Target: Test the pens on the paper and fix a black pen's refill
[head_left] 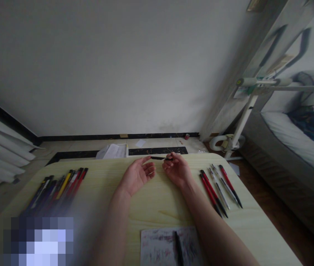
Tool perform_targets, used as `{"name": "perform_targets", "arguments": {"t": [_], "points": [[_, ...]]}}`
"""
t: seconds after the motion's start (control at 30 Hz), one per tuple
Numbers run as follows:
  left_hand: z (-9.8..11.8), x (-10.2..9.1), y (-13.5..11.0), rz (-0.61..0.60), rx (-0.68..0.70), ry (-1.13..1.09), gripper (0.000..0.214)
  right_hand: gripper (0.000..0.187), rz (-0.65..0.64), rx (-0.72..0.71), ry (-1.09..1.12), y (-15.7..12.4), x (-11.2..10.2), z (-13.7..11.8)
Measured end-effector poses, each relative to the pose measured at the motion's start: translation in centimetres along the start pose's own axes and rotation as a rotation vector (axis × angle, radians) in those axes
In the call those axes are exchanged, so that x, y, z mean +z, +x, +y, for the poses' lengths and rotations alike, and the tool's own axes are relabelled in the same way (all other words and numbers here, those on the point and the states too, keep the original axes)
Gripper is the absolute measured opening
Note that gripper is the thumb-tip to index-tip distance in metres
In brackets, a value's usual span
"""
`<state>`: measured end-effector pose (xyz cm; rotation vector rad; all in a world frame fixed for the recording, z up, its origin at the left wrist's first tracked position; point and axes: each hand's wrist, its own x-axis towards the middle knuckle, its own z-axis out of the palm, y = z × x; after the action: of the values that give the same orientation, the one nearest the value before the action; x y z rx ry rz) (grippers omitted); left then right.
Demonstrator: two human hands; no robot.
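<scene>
A thin dark pen (pixel 157 158) is held level between my hands above the far edge of the table, with a small pale stretch near its middle. My right hand (pixel 177 170) pinches the pen's right part, its other fingers curled in. At the left end, the fingertips of my left hand (pixel 137 175) close on the pen, while its lower fingers are loosely bent and apart. Beneath my forearms lies a scribbled paper sheet (pixel 157 245), with a black pen (pixel 178 247) across it.
On the table (pixel 148 214), several red and clear pens (pixel 212 194) lie at the right. A row of mixed pens (pixel 62 184) is at the left. Beyond the far edge are papers (pixel 114 151) and the wall (pixel 118 74). White exercise equipment (pixel 245 114) stands at the right.
</scene>
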<state>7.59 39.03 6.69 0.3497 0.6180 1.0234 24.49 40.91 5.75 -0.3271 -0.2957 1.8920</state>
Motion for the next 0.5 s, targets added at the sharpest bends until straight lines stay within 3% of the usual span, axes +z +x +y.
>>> {"name": "perform_targets", "arguments": {"t": [0.5], "points": [[-0.05,-0.03,0.13,0.019,0.030,-0.017,0.022,0.007,-0.010,0.011,0.014,0.00,-0.02,-0.08]]}}
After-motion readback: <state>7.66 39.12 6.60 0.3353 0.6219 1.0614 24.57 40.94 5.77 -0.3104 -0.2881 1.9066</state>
